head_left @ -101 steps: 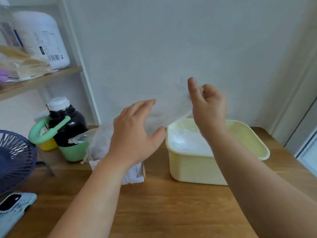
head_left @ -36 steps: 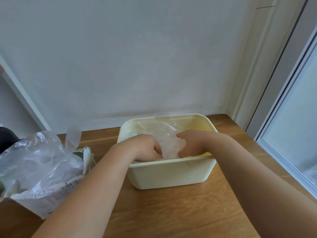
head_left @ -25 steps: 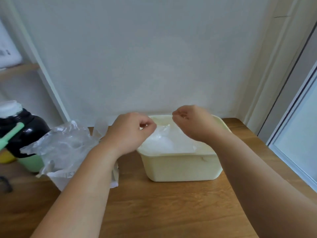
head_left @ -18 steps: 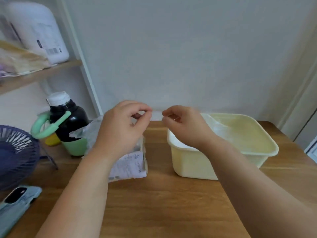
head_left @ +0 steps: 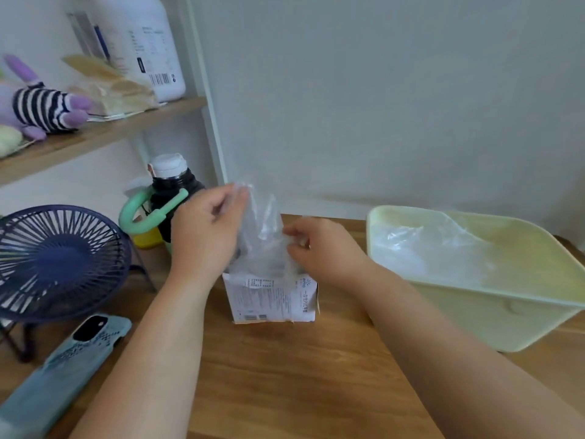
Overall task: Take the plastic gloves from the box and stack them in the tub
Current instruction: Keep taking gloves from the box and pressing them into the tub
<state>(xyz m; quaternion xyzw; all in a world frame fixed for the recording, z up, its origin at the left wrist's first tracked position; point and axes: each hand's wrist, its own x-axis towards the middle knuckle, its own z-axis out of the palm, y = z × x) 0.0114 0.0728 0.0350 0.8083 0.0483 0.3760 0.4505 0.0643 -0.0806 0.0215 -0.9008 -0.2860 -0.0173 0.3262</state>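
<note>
A white printed glove box [head_left: 272,299] stands on the wooden table in the middle of the view. Clear plastic gloves [head_left: 262,236] stick up out of its open top. My left hand [head_left: 205,232] pinches the top of a glove, just left of the box. Lower down on the right side, my right hand [head_left: 319,248] grips the same bunch of plastic. A pale yellow tub [head_left: 506,315] sits to the right, with clear gloves [head_left: 427,248] lying inside it.
A dark blue desk fan [head_left: 60,264] and a phone in a light blue case [head_left: 63,372] lie at the left. A black bottle with a green handle [head_left: 167,198] stands behind the box. A shelf [head_left: 95,134] holds a white jug and a plush toy.
Both hands left the tub, came up empty, moved left to the box and took hold of the plastic gloves sticking out of it. The view swung left.
</note>
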